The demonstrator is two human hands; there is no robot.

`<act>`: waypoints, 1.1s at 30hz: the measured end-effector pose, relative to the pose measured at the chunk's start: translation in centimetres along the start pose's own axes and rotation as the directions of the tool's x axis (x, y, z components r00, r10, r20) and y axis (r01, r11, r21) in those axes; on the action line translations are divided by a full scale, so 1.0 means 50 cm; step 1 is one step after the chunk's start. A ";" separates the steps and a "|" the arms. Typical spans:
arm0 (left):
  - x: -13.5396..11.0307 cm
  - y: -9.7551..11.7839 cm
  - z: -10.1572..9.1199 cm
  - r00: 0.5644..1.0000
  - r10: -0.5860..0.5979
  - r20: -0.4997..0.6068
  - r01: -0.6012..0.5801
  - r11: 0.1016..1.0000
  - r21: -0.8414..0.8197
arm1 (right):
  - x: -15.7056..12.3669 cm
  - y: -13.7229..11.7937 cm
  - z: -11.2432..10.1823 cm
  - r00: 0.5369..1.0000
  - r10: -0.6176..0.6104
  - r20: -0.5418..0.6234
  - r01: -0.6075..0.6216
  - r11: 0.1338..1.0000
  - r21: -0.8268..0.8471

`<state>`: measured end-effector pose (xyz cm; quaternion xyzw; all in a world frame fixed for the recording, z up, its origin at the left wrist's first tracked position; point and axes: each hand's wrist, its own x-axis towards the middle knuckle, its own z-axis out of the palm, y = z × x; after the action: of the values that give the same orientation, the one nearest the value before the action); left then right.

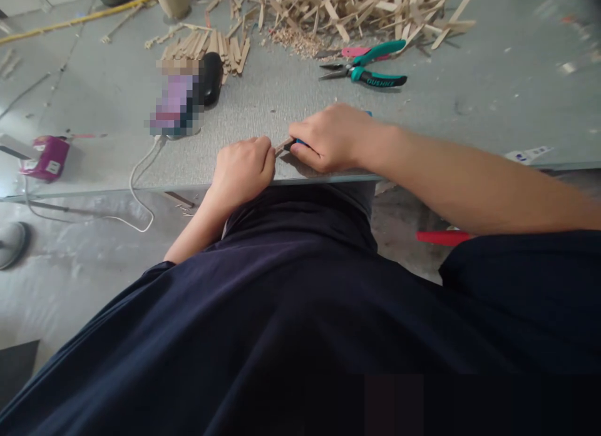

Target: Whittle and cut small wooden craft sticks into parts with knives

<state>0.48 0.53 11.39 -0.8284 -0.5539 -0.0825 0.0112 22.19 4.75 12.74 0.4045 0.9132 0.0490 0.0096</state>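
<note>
Close to the table's front edge, my left hand (245, 168) is closed on a thin wooden craft stick (283, 143), most of it hidden by the fingers. Just to its right, my right hand (331, 137) wraps round what looks like a blue utility knife (301, 142) with a dark front part. The knife's front meets the stick in the small gap between both hands. Past my right hand lie teal-and-black needle-nose pliers (355, 70), jaws pointing left, and a pink-handled tool (355, 51).
A big heap of wooden sticks (347, 10) covers the back, with shavings (298, 42) before it. Shorter sticks (190, 45) lie behind a blurred phone (176, 101) on a white cable (136, 173), beside a black rounded object (213, 79). A purple box (48, 157) stands left.
</note>
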 end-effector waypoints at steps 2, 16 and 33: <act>-0.001 0.001 -0.002 1.000 0.001 0.005 -0.001 1.000 0.008 | 0.000 -0.001 -0.007 1.000 0.007 0.029 -0.008 1.000 0.012; -0.004 -0.003 0.004 1.000 0.019 -0.004 -0.019 1.000 -0.010 | -0.010 -0.020 -0.038 0.996 0.047 0.078 -0.051 0.997 0.050; -0.002 -0.003 -0.002 0.998 0.038 0.044 -0.038 0.999 0.000 | 0.001 -0.017 -0.033 0.997 0.031 0.076 -0.025 0.997 -0.075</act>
<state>0.28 0.48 11.47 -0.8404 -0.5382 -0.0638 0.0009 21.46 4.07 14.31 0.4183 0.9039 0.0671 0.0593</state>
